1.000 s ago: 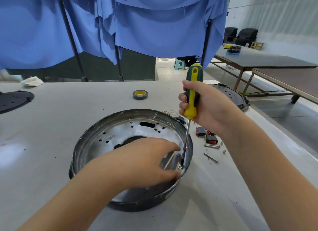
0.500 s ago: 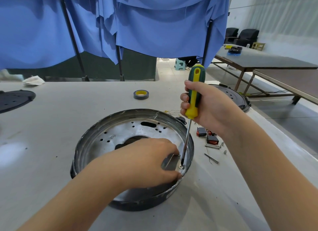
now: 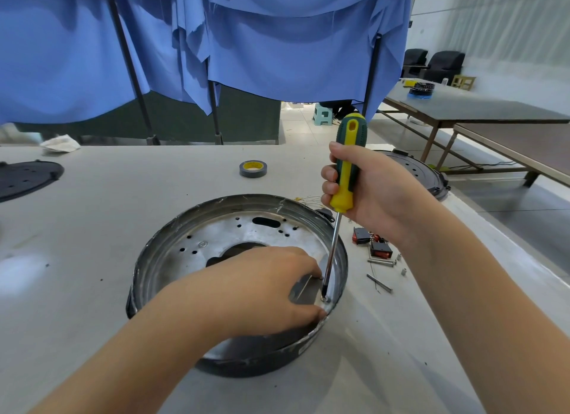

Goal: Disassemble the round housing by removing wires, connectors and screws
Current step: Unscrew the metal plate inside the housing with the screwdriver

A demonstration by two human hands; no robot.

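Housing (image 3: 172,259) braced by left hand (image 3: 262,287), fingers pressing inside; right grip (image 3: 367,191) clamps screwdriver (image 3: 345,173) on screw (image 3: 324,298); tilt risks cam-out.

Round metal housing (image 3: 191,247) flat on table, open-side up.

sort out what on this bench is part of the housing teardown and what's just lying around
In the job:
round housing
screwdriver, gripped by the right hand
screw under its tip
left hand, resting inside the housing
removed red switches and loose screws

Lying about:
tape roll
black perforated disc
white cloth
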